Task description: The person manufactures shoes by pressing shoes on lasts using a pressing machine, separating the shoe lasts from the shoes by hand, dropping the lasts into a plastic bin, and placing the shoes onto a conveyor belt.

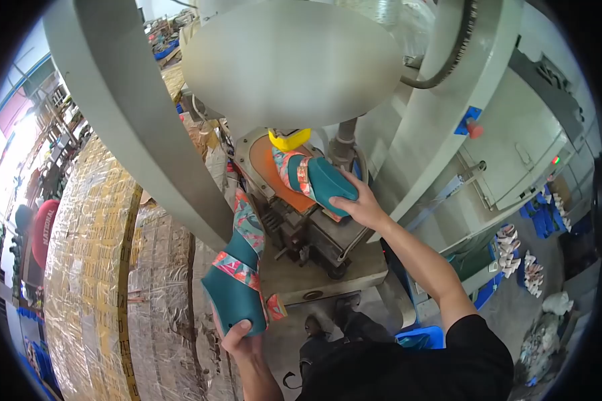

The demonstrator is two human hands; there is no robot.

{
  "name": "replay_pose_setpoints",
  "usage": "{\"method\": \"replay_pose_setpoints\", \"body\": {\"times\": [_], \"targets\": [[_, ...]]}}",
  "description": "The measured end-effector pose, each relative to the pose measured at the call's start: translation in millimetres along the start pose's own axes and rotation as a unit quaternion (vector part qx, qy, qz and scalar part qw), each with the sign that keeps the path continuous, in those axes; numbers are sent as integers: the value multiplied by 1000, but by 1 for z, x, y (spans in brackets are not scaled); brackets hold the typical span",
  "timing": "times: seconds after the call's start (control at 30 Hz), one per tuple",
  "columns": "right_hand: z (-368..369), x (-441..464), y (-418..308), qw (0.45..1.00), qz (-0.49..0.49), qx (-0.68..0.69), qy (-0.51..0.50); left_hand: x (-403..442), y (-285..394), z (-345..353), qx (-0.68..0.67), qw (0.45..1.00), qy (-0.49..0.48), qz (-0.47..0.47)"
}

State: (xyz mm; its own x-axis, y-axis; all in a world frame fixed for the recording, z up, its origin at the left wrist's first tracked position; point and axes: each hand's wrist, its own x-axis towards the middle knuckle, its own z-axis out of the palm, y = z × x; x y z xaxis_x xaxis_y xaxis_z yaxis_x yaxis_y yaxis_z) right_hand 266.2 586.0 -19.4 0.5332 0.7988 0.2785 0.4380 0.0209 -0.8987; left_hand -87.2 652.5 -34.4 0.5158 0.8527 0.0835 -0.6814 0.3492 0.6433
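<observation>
The teal strapped form point(322, 176) is at upper centre, its end gripped in your right hand point(358, 206), seemingly to steady it at the orange pad point(264, 164). Lower left, your left hand point(239, 339) pinches a second strapped form point(234, 299), apparently keeping it clear of the machine point(328, 242). Far left, a red object point(45, 232) reads "NATIONAL".

Film-wrapped stack point(90, 267), left; red NATIONAL disc point(43, 242); blue bin point(427, 336).
</observation>
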Motion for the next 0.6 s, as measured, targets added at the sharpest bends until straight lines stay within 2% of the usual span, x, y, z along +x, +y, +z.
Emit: {"method": "replay_pose_setpoints", "body": {"times": [0.07, 0.13, 0.17, 0.2, 0.23, 0.27, 0.3, 0.33, 0.37, 0.4, 0.43, 0.47, 0.5, 0.53, 0.57, 0.6], "targets": [[-1, -16, -16, 1000, 2, -19, 22, 0, 7, 24, 27, 1000, -12, -3], [0, -57, -58, 985, -102, -65, 125, -2, 1, 43, 161, 983, -11, 87], [0, -80, -82, 992, -104, -26, 70, -2, -18, 45, 159, 984, -12, 81], [3, -105, -105, 995, -99, 16, 18, -3, -43, 42, 218, 954, -80, 190], [11, -127, -123, 996, -85, 17, 27, -8, -46, 54, 293, 911, -157, 243], [21, -142, -140, 996, -62, 60, -16, -14, -49, 66, 349, 857, -228, 303], [25, -154, -147, 992, -43, 104, -58, -20, -39, 89, 419, 796, -305, 313], [21, -165, -139, 992, -39, 106, -48, -31, -55, 88, 353, 835, -331, 262], [11, -179, -123, 978, 74, 194, -24, -32, -67, 83, 351, 834, -339, 256], [-1, -191, -108, 944, 182, 276, 0, -29, -81, 80, 262, 907, -255, 210], [-10, -206, -100, 944, 183, 274, 9, -27, -91, 81, 168, 959, -165, 155], [-16, -228, -93, 920, 212, 328, 32, -21, -91, 82, 167, 974, -139, 68], [-20, -254, -86, 889, 244, 383, 59, -23, -94, 88, 170, 973, -146, 51], [-26, -281, -74, 877, 261, 402, 43, -25, -98, 97, 76, 979, -175, -69], [-31, -305, -71, 872, 265, 407, 59, -30, -106, 107, -20, 962, -197, -186], [-35, -327, -71, 873, 261, 409, 57, -43, -122, 115, -44, 951, -217, -217]]}}
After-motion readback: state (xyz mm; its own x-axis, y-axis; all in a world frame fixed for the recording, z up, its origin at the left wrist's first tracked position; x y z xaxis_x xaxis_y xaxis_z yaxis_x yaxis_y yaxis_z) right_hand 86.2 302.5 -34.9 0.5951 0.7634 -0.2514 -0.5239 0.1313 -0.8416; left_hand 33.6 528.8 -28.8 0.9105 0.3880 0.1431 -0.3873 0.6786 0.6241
